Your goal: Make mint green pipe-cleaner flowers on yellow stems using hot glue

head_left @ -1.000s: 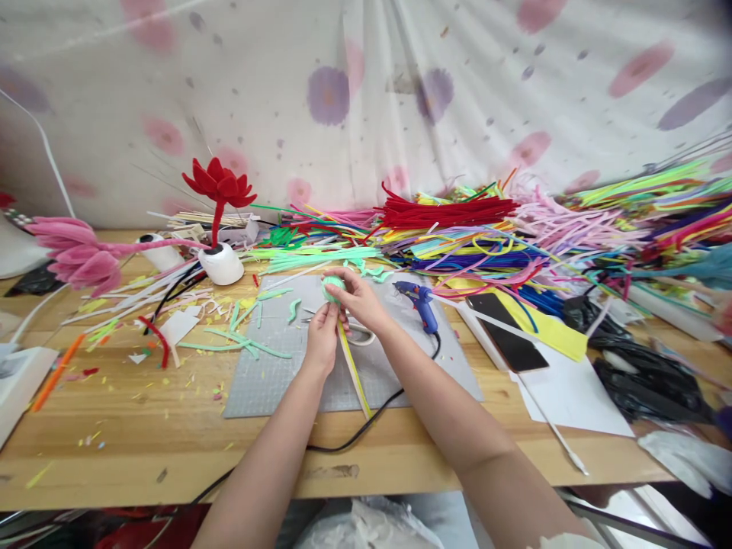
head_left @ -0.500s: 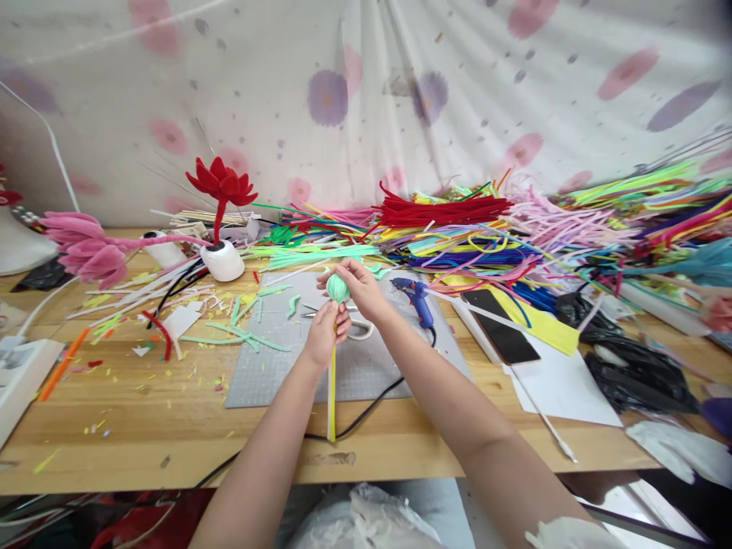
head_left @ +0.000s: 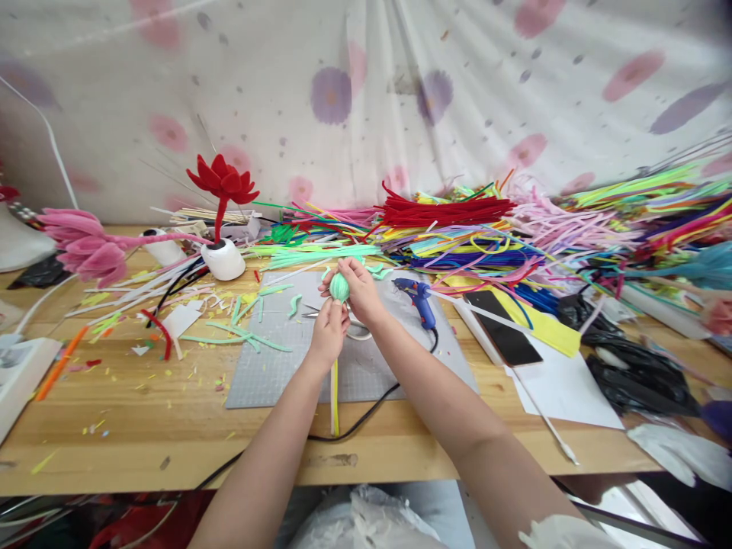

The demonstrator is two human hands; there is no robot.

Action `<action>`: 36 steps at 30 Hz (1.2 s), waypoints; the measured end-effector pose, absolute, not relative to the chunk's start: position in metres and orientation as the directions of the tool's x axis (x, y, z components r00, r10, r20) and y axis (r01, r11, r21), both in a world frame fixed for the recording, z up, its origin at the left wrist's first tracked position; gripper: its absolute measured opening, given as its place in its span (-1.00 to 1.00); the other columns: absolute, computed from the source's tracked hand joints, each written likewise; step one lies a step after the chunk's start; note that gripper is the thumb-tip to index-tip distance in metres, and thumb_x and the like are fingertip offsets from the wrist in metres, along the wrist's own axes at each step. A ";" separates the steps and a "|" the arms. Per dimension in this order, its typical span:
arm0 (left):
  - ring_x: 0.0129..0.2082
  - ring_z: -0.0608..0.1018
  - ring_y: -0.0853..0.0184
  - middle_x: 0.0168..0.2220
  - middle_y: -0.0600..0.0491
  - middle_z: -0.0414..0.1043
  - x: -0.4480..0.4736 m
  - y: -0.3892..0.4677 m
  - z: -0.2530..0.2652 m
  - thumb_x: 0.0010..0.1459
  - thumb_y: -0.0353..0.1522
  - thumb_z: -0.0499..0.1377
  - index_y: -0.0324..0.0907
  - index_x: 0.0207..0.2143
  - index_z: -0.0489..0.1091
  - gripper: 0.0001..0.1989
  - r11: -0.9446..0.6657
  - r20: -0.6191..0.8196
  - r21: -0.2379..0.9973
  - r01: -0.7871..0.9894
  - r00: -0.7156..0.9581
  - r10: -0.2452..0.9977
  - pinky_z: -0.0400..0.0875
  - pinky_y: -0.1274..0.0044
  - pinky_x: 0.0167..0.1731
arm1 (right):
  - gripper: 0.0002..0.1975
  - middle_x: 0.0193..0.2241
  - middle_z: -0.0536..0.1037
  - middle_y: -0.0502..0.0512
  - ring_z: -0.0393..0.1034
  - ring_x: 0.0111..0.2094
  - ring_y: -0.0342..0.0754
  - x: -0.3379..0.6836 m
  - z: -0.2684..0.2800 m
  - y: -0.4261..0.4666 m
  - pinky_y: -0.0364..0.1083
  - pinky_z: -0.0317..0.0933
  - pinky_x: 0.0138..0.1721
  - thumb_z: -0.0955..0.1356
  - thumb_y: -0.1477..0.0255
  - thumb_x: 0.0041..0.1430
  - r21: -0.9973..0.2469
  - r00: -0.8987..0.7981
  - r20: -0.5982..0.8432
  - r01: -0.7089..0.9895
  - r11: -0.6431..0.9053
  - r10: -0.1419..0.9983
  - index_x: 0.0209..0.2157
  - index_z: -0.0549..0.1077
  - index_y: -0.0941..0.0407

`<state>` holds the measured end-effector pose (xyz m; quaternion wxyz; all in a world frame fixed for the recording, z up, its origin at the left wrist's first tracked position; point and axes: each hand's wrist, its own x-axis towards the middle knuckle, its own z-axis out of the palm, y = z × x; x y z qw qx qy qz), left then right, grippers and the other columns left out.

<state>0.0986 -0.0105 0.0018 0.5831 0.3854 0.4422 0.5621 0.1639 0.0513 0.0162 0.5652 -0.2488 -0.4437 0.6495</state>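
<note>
Over the grey cutting mat (head_left: 257, 381), a mint-green ball of bent pipe cleaners (head_left: 339, 288) is between my hands. My right hand (head_left: 363, 293) is closed around its top and right side, its fingertips pressed on it. Just below, my left hand (head_left: 329, 329) pinches the base, where yellow and white pipe cleaners (head_left: 335, 396) hang down as a stem. Scissors (head_left: 360, 332) lie on the mat behind my hands, partly hidden. Short mint-green pipe cleaner pieces (head_left: 252, 333) are scattered to the left.
A blue glue gun (head_left: 422, 303) rests at the right, its black cable (head_left: 371, 410) crossing the front. Farther right lies a phone (head_left: 506, 328). Pipe cleaner bundles (head_left: 446, 210) line the back. A red flower (head_left: 222, 183) stands in a white pot (head_left: 223, 261) at the left.
The green ball has turned slightly, and the hanging stem has shifted a little. Both hands keep their hold in nearly the same place.
</note>
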 end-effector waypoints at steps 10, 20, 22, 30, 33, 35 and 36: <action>-0.74 0.05 0.59 -0.66 0.26 -0.04 0.099 -0.009 0.000 0.05 -0.16 0.05 -0.17 -0.52 0.11 -0.71 0.135 -0.139 0.925 -0.355 0.013 0.990 -0.13 0.69 -0.75 | -0.82 -0.60 0.31 -0.15 0.28 -0.59 -0.23 0.162 0.015 0.055 -0.22 0.21 -0.57 0.29 0.29 0.09 -0.810 -0.266 0.204 -0.587 0.010 0.942 -0.30 0.22 0.05; -0.75 0.07 0.59 -0.68 0.26 -0.02 0.096 -0.008 -0.003 0.05 -0.20 0.07 -0.18 -0.53 0.10 -0.73 0.164 -0.171 0.936 -0.310 0.004 0.985 -0.15 0.69 -0.74 | -0.66 -0.75 0.11 -0.21 0.10 -0.73 -0.24 0.152 0.016 0.057 -0.23 0.04 -0.70 0.24 0.07 0.08 -0.786 -0.130 0.024 -0.615 -0.062 0.991 -0.41 0.16 0.06; -0.75 0.08 0.59 -0.68 0.26 -0.02 0.094 -0.009 -0.003 0.05 -0.21 0.06 -0.18 -0.53 0.10 -0.74 0.170 -0.175 0.939 -0.299 0.011 0.985 -0.14 0.69 -0.74 | -0.63 -0.76 0.11 -0.20 0.10 -0.73 -0.24 0.151 0.017 0.057 -0.23 0.04 -0.70 0.22 0.04 0.08 -0.780 -0.136 0.007 -0.621 -0.080 0.991 -0.41 0.16 0.07; -0.74 0.09 0.60 -0.66 0.26 -0.01 0.089 -0.010 -0.005 0.02 -0.17 0.09 -0.18 -0.52 0.11 -0.71 0.146 -0.143 0.944 -0.297 0.033 0.989 -0.12 0.70 -0.74 | -0.62 -0.80 0.11 -0.23 0.08 -0.76 -0.25 0.148 0.023 0.054 -0.24 0.05 -0.70 0.23 0.03 0.07 -0.772 -0.159 -0.010 -0.626 -0.108 0.987 -0.43 0.15 0.08; -0.74 0.09 0.60 -0.67 0.26 -0.02 0.088 -0.010 -0.006 0.01 -0.15 0.10 -0.18 -0.54 0.09 -0.68 0.124 -0.119 0.948 -0.294 0.037 0.992 -0.11 0.70 -0.75 | -0.72 -0.80 0.12 -0.24 0.08 -0.76 -0.26 0.147 0.026 0.052 -0.25 0.05 -0.69 0.26 0.17 0.11 -0.766 -0.177 0.018 -0.635 -0.100 0.984 -0.44 0.16 0.09; -0.74 0.09 0.60 -0.67 0.26 -0.02 0.087 -0.010 -0.005 0.00 -0.14 0.11 -0.17 -0.55 0.07 -0.66 0.105 -0.099 0.951 -0.290 0.036 0.994 -0.10 0.70 -0.75 | -0.76 -0.80 0.11 -0.24 0.07 -0.76 -0.26 0.146 0.028 0.052 -0.26 0.04 -0.69 0.26 0.24 0.13 -0.765 -0.186 0.015 -0.635 -0.108 0.982 -0.45 0.16 0.09; -0.74 0.09 0.59 -0.67 0.26 -0.03 0.086 -0.011 -0.004 0.00 -0.14 0.11 -0.17 -0.55 0.07 -0.66 0.096 -0.088 0.953 -0.288 0.039 0.995 -0.10 0.70 -0.76 | -0.77 -0.80 0.11 -0.24 0.07 -0.76 -0.26 0.145 0.029 0.052 -0.26 0.05 -0.69 0.26 0.25 0.13 -0.768 -0.190 0.008 -0.630 -0.116 0.982 -0.46 0.16 0.09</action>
